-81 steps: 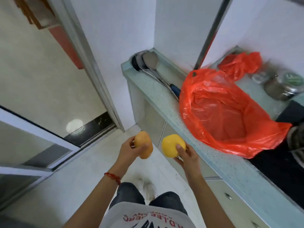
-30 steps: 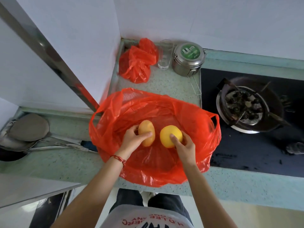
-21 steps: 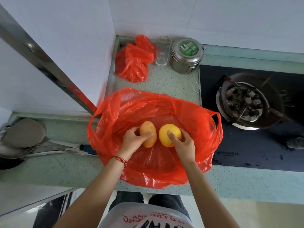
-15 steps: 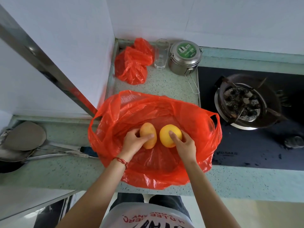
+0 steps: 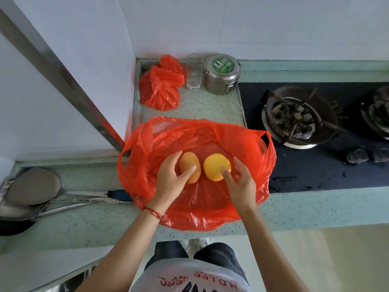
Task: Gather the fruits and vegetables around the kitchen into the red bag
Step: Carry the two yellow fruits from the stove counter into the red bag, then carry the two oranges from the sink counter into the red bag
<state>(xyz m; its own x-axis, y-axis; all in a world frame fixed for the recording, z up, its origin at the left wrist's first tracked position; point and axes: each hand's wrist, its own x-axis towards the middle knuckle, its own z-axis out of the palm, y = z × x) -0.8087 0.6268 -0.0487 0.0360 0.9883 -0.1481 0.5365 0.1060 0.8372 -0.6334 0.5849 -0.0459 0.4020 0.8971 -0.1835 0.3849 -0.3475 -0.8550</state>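
Red bag (image 5: 189,216): thin plastic, spread wide open on the speckled counter (image 5: 88,224), with its near edge hanging slightly over the front.
Fruits: your orange-yellow oval fruit (image 5: 190,166) and rounder yellow fruit (image 5: 216,166) both sit on the bag's floor, just beside each other.
Left hand (image 5: 169,182): your fingers are loosened and spread, the thumb resting across the oval fruit, with no real grip on it.
Right hand (image 5: 240,182): your fingers are splayed and relaxed, one fingertip touching the yellow fruit, holding nothing.
Release: lift both hands straight up so that neither fruit gets nudged; round ones probably roll easily on slick plastic.
Watch: keep clear of the bag's raised rim as you withdraw, or you may drag it toward the counter's edge.
Next: leave the mouth open for more produce.
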